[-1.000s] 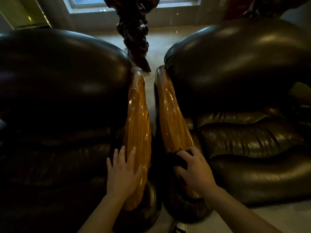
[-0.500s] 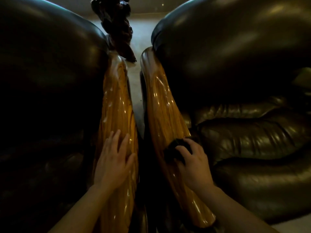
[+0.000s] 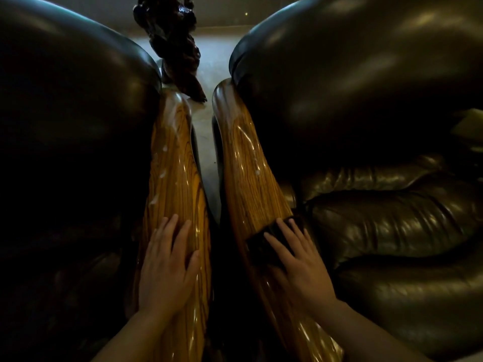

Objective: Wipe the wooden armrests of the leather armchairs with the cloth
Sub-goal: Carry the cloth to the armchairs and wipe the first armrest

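Two dark leather armchairs stand side by side, each with a glossy striped wooden armrest facing the narrow gap between them. My left hand [image 3: 167,262] lies flat, fingers spread, on the left armrest [image 3: 173,163]. My right hand [image 3: 300,262] presses a dark cloth [image 3: 264,237] flat against the right armrest [image 3: 248,163], about midway along it. The cloth shows only at my fingertips; the rest is under my palm. Wet streaks and small pale flecks shine on both armrests above my hands.
The left armchair [image 3: 73,113] fills the left side, the right armchair [image 3: 366,100] with its creased seat cushion fills the right. A dark carved wooden piece [image 3: 177,50] stands on the pale floor [image 3: 209,71] beyond the gap.
My right hand has flattened on the cloth and slid it further up the right armrest. The view has moved closer and lower over the armrests. My left hand stays resting on the left armrest.
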A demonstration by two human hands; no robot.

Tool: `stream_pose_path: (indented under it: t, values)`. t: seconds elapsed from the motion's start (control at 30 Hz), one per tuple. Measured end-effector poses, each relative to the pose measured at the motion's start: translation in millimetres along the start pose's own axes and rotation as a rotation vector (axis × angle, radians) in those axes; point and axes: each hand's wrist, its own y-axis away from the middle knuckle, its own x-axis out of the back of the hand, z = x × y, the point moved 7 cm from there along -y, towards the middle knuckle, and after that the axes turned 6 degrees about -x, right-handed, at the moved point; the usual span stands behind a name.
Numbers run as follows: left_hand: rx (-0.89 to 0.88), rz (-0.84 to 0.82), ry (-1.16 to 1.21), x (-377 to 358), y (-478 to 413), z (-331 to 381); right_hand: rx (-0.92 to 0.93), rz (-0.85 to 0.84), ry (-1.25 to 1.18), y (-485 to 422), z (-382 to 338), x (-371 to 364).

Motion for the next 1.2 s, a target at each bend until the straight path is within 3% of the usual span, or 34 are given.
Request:
stream_pose_path:
  t: [0.17,0.23,0.37,0.43,0.53,0.63,0.7,0.87,0.93,1.07,1.13,1.2]
  values:
    - [0.043,0.097,0.003,5,-15,3,-0.260,0.108,-0.073,-76,-9,12]
    - [0.040,0.115,0.017,5,-14,2,-0.174,0.098,-0.010,-88,-20,10]
    - [0.044,0.112,0.009,7,-13,3,0.177,0.027,0.076,-48,-18,0]
    - [0.056,0.106,0.012,8,-14,3,0.077,0.052,0.022,-49,-1,3]
    - [0.068,0.104,0.025,8,-14,1,-0.216,0.116,-0.085,-93,7,13]
    - [0.061,0.114,0.017,8,-15,1,-0.324,0.145,-0.128,-138,-2,22]
    - [0.068,0.108,0.021,7,-16,0,-0.266,0.142,-0.067,-144,-8,23]
    - [0.068,0.079,0.021,4,-17,-2,0.125,0.052,0.011,-91,-15,12]
    - [0.065,0.075,0.013,4,-16,-3,0.080,0.051,-0.014,-96,-4,14]
    - [0.075,0.068,0.004,4,-15,-2,-0.245,0.121,-0.067,-147,-15,22]
    - [0.084,0.054,-0.006,4,-14,-2,-0.152,0.117,0.009,-143,-34,15]
    - [0.080,0.042,-0.010,4,-14,-1,0.054,0.076,0.068,-109,-41,5]
